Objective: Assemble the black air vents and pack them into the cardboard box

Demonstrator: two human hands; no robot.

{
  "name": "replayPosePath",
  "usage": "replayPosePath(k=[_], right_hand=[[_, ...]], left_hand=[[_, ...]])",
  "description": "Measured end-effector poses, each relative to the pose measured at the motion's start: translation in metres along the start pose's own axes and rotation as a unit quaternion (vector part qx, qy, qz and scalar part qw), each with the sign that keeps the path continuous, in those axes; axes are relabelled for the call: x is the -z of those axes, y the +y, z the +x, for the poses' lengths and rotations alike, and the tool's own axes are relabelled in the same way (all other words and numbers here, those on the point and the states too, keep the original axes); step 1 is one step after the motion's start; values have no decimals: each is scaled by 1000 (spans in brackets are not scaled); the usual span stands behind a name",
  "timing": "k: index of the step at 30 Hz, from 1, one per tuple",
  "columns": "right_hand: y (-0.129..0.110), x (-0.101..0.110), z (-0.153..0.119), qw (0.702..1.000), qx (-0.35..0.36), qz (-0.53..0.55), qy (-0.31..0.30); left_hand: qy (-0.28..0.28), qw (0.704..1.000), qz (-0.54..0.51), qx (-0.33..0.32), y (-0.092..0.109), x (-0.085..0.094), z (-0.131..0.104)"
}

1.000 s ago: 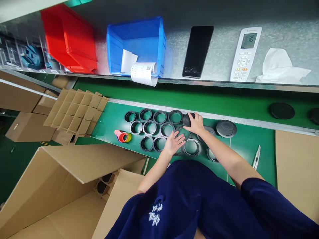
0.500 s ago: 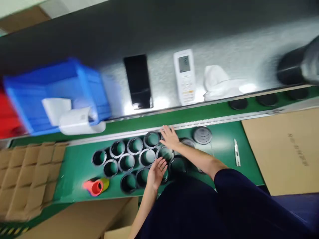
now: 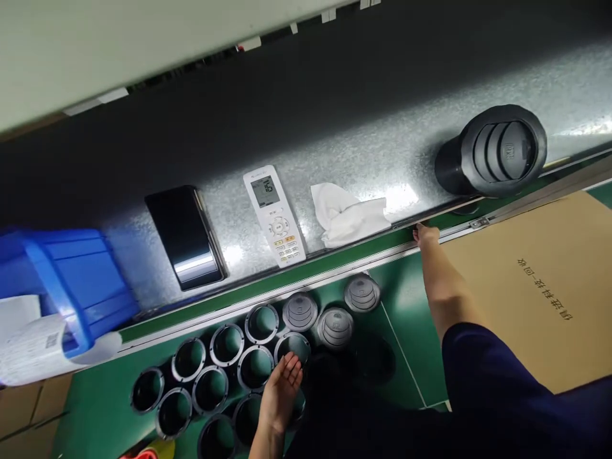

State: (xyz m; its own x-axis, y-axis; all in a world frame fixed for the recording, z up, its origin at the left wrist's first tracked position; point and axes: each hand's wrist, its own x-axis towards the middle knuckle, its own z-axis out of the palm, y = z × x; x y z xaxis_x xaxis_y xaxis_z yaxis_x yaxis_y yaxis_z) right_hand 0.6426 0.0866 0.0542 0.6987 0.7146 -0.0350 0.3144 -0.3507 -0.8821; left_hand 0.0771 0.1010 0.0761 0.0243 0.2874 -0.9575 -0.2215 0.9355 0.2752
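One left hand [image 3: 281,392]: palm up, fingers loosely curled and side by side, over a black ring [image 3: 292,333]; steadying that rim lightly would serve better than pressing it.
Right hand [image 3: 425,234]: at 2 o'clock from the left, fingers bunched at the shelf edge [image 3: 356,245]; whether they pinch anything cannot be told. A low wrist should avoid knocks.
Black disc [image 3: 466,208]: partly hidden, at 2 o'clock from the right hand; best gripped by its rim.
Louvred vents [image 3: 335,328]: 1 to 2 o'clock from the left hand; slats call for gentle fingers.
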Motion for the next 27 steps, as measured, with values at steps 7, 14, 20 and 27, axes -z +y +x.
replayPosePath(k=[7,14,20,27], right_hand=[[-48,-142,-93,922,-198,332,-7],[-157,-220,-315,762,-312,448,-348],[-179,-174,-329,975,44,33,-216],[-182,-138,-331,933,264,-136,-202]], left_hand=[[-146,985,19,-93,0,-50,-14],[-274,940,-120,-166,22,-46,-36],[-337,918,-171,-119,17,-17,-64],[-415,903,-85,-72,-6,-22,-83]])
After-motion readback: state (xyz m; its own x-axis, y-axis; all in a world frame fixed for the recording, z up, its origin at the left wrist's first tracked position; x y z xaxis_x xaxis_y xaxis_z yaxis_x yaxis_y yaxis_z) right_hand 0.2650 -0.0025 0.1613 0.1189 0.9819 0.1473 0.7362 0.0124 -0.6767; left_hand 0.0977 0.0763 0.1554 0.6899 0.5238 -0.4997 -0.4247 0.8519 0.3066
